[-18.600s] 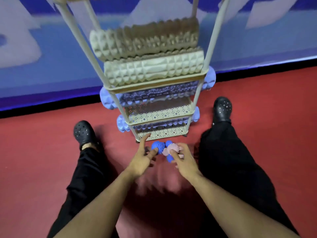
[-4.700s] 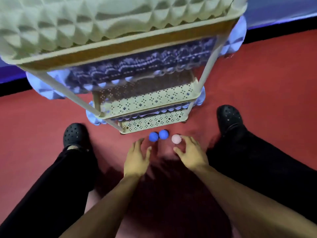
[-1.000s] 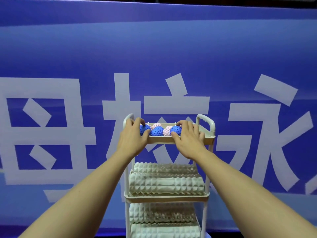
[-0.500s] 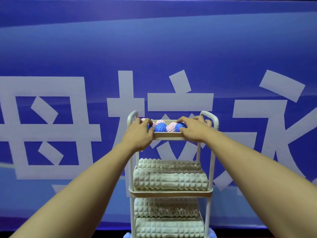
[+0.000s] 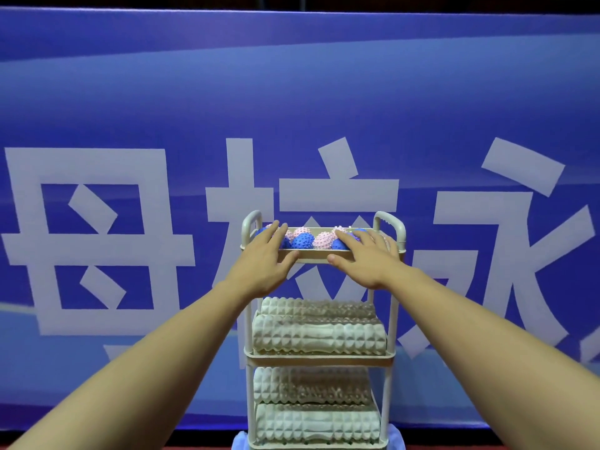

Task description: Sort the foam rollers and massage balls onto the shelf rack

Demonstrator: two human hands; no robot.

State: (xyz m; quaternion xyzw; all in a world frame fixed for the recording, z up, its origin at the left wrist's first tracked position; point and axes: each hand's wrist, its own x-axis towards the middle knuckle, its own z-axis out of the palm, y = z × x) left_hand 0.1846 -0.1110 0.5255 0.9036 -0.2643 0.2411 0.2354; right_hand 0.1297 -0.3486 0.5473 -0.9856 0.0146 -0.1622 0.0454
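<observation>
A cream shelf rack (image 5: pixel 388 381) stands in front of me. Its top tray (image 5: pixel 313 254) holds several spiky massage balls, among them a blue ball (image 5: pixel 302 241) and a pink ball (image 5: pixel 323 241). My left hand (image 5: pixel 263 258) lies over the tray's left end, fingers stretched out on the balls, thumb at the front rim. My right hand (image 5: pixel 368 256) lies the same way over the right end. Neither hand grips anything. Cream foam rollers (image 5: pixel 319 334) fill the second shelf, and more cream rollers (image 5: pixel 316 420) fill the third.
A blue banner with large white characters (image 5: pixel 97 238) covers the wall right behind the rack. Pale blue roller ends (image 5: pixel 239 441) stick out at the rack's bottom edge. A strip of red floor (image 5: pixel 130 447) shows at the frame's bottom.
Both hands have flattened, their fingers now stretched over the balls instead of curled at the tray's front edge. The right hand has slid toward the right handle.
</observation>
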